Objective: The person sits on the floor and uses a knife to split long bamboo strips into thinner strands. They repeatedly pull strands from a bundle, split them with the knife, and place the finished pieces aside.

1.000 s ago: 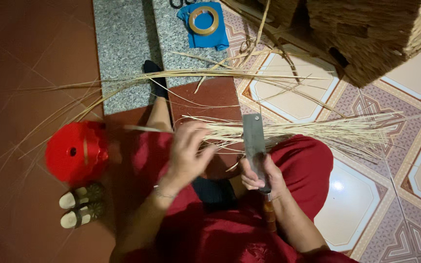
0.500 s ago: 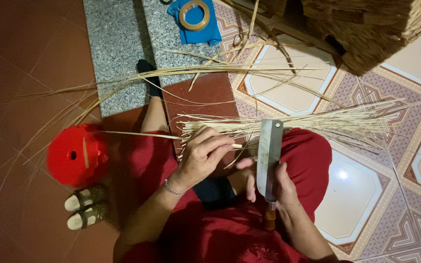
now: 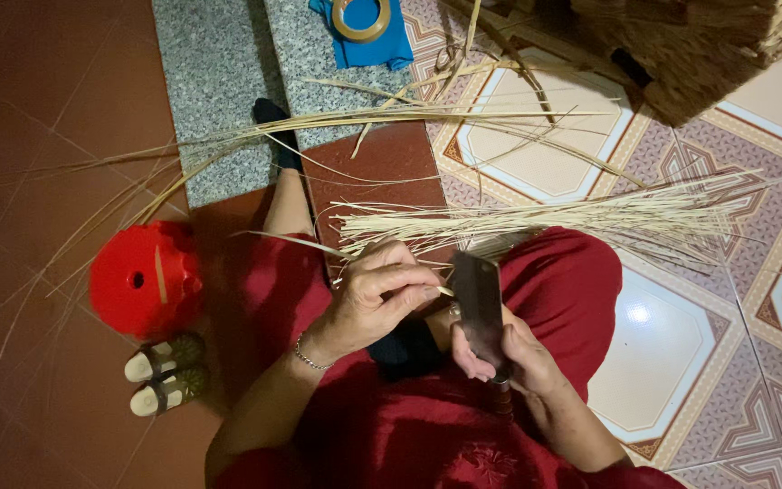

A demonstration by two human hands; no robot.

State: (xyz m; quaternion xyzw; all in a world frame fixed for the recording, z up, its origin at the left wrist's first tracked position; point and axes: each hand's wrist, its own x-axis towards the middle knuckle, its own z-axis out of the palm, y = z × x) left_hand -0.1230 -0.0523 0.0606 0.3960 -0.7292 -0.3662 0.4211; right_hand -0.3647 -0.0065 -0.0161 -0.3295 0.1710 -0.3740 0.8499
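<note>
I sit on the floor in red clothes. My right hand (image 3: 500,355) grips the handle of a broad grey cleaver (image 3: 477,303), its blade upright over my lap. My left hand (image 3: 375,294) pinches a thin pale strip (image 3: 305,244) right against the blade's left edge. A bundle of pale thin strips (image 3: 545,220) lies across my right knee and fans out to the right over the tiles.
A red plastic stool (image 3: 145,279) stands at my left with a pair of sandals (image 3: 163,373) below it. Long strips (image 3: 391,118) lie across the grey stone step. A tape roll (image 3: 361,20) rests on blue cloth; a woven basket (image 3: 699,45) sits top right.
The cleaver has turned upright and drawn in toward my lap. My left hand has slid right along the strip until it meets the blade.
</note>
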